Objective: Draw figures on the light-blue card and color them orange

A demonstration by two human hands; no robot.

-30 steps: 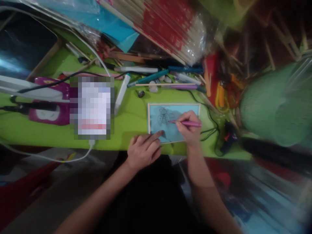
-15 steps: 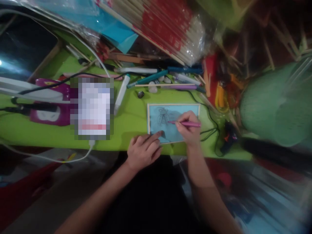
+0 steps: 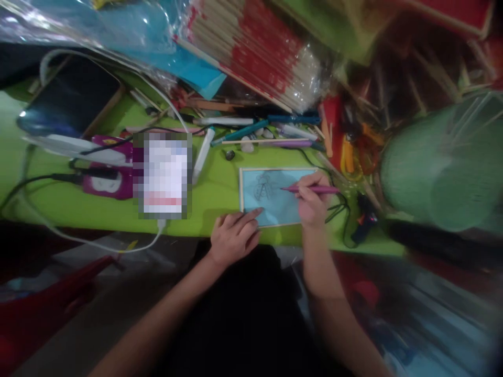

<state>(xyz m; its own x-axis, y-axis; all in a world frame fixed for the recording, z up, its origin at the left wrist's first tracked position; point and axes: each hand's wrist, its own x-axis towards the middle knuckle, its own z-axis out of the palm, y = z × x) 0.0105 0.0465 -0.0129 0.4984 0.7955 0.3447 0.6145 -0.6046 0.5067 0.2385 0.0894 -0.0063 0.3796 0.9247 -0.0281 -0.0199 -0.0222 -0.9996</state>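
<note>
So the card (image 3: 275,205) is a small blue one with a pale border, lying flat on the green desk (image 3: 214,191) close to its near edge; there's a dark sketch (image 3: 264,187) on the left half, too blurry to say what it is; the pen (image 3: 316,189) is pink, lies almost level, and its tip points left over the middle of the card; can't tell if the tip actually touches. The right hand (image 3: 310,205) has its grip closed round the pen and sits over the card's right end; the left hand (image 3: 234,235) has an empty grip, fingers loosely spread, fingertips down on the card's near left corner.

Further out: a black tool (image 3: 363,225) with a dark cable just right of the card; a row of markers (image 3: 251,131) behind it; a phone (image 3: 163,175) off to the left with a white cable at its near end; a wrapped bundle of sticks (image 3: 267,57) at the back.
</note>
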